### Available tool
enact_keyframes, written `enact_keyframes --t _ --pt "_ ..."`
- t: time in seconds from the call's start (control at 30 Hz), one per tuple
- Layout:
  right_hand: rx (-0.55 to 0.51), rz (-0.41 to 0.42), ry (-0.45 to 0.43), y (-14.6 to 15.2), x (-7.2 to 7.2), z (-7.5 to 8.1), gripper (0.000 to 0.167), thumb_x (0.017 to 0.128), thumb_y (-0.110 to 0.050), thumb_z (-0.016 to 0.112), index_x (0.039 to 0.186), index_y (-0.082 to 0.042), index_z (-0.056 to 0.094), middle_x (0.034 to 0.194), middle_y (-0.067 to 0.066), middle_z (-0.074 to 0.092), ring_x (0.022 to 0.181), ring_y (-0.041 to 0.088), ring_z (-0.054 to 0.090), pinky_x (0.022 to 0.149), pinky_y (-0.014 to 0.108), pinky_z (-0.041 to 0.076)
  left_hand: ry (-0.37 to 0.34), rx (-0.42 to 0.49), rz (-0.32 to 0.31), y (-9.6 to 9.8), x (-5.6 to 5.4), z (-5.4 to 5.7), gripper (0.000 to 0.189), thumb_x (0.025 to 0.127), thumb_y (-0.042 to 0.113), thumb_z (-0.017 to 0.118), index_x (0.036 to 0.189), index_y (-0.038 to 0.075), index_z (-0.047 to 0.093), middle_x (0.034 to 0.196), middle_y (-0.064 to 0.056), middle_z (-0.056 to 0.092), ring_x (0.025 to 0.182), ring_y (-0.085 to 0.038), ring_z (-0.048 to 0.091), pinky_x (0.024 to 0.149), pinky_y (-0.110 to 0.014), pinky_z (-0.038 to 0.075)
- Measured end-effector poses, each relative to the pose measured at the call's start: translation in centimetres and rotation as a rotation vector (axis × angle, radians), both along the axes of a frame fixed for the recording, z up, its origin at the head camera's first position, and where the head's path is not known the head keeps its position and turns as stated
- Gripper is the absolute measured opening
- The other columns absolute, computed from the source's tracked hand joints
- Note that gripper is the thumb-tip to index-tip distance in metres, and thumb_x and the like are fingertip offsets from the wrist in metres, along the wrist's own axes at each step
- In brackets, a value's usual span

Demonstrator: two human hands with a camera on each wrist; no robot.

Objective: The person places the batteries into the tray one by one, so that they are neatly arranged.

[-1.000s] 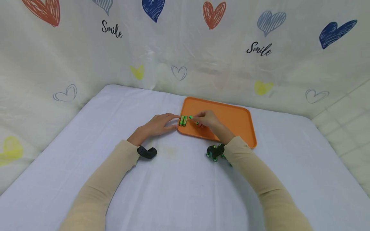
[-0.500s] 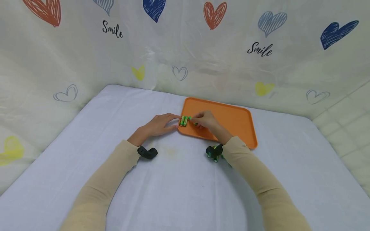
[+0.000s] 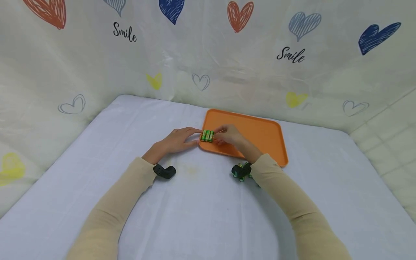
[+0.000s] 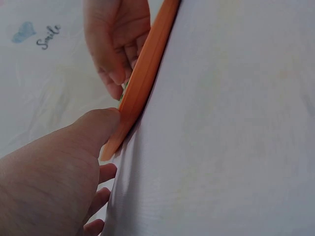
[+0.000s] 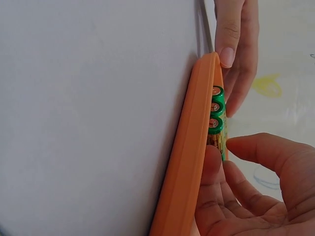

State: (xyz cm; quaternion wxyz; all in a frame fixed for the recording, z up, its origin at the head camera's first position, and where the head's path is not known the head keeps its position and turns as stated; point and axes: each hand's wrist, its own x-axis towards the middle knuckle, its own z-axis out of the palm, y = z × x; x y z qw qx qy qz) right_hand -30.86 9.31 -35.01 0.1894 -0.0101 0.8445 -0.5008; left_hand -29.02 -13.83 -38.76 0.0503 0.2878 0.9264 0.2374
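Three green AA-type batteries (image 3: 207,136) lie side by side at the left end of an orange tray (image 3: 256,133). In the right wrist view their ends (image 5: 215,106) line up just inside the tray's rim. My right hand (image 3: 230,135) pinches the rightmost battery (image 5: 215,137) between thumb and fingers, low over the tray. At the tray's left edge my left hand (image 3: 178,140) spreads thumb and index finger, the tips touching the rim. The left wrist view shows the left thumb (image 4: 101,125) against the rim (image 4: 142,73), which hides most of the batteries.
More green batteries (image 3: 241,177) lie on the white cloth in front of the tray, partly hidden by the right wrist's black camera (image 3: 238,169). Another black camera (image 3: 165,171) sits on the left wrist. A heart-printed curtain (image 3: 208,54) hangs behind the table.
My right hand has moved slightly left and set a third battery, earlier tilted in its fingers, against the two on the tray. The left hand has stayed in place.
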Motion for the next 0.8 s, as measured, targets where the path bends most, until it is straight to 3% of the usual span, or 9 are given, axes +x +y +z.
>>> enact_keyframes --t 0.43,0.8 --pt "-0.019 0.017 -0.005 0.08 0.1 0.23 0.033 0.094 -0.007 0.063 0.126 0.003 0.057 0.116 0.017 0.061 0.071 0.013 0.06 0.065 0.021 0.053 0.0 0.01 0.002 -0.2 -0.12 -0.01 0.055 0.101 0.044 0.049 0.15 0.02 0.039 0.151 -0.005 0.041 0.142 -0.023 0.033 0.111 -0.051 0.024" --pt "-0.002 0.051 -0.008 0.25 0.06 0.29 0.044 0.096 -0.009 0.061 0.139 -0.004 0.05 0.113 0.016 0.059 0.07 0.015 0.057 0.064 0.021 0.052 -0.004 0.021 -0.003 -0.03 -0.08 -0.18 0.055 0.101 0.045 0.049 0.15 0.02 0.039 0.151 -0.005 0.041 0.142 -0.023 0.033 0.112 -0.051 0.024"
